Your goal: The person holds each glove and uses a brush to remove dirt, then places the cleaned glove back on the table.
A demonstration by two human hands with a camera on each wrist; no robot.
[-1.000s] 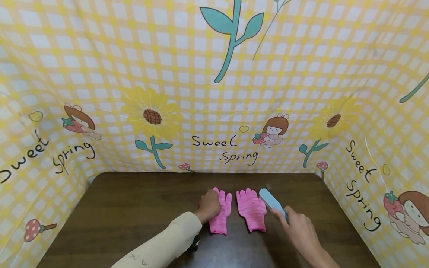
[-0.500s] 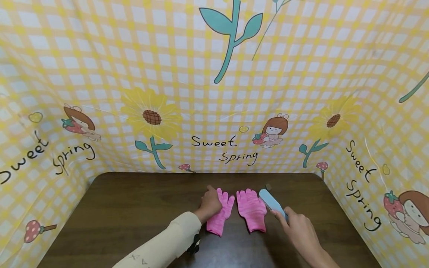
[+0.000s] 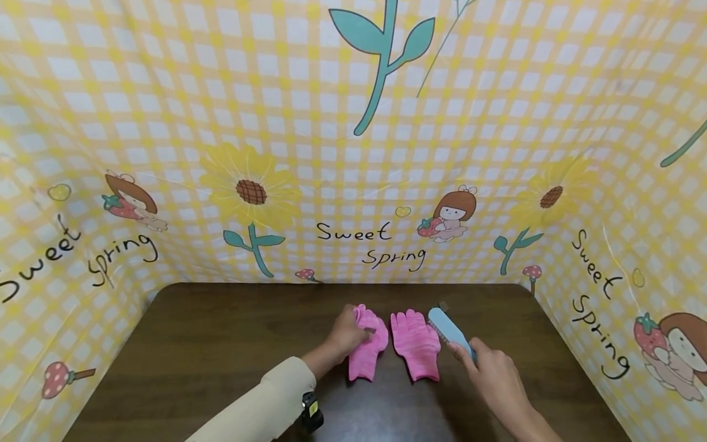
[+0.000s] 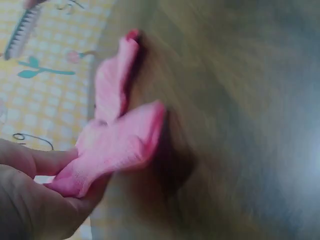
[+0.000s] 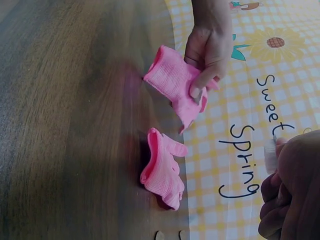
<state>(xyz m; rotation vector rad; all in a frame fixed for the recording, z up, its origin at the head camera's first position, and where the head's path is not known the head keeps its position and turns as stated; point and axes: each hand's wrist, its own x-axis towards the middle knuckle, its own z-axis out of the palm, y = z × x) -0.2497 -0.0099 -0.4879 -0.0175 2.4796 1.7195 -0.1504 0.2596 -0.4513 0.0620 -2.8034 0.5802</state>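
Observation:
My left hand (image 3: 346, 331) pinches a pink knit glove (image 3: 369, 353) by its finger end, thumb on top. In the left wrist view this glove (image 4: 120, 142) looks raised off the table, its cuff pointing away from the hand. A second pink glove (image 3: 415, 347) lies on the table to its right, fingers toward the back. My right hand (image 3: 494, 374) grips the handle of a light blue brush (image 3: 448, 326), which is held beside the second glove with its bristles facing down and left. The right hand's curled fingers (image 5: 272, 205) show in the right wrist view.
A dark brown wooden table (image 3: 221, 344) lies under the hands. A yellow checked cloth (image 3: 353, 184) with printed flowers and lettering rises around its back and sides. Behind the brush sits a small dark object (image 3: 444, 306), too small to identify.
The left hand has shifted from resting over the left glove to pinching its finger end and lifting it, and the glove's fingers are now folded. The right hand and brush have stayed put.

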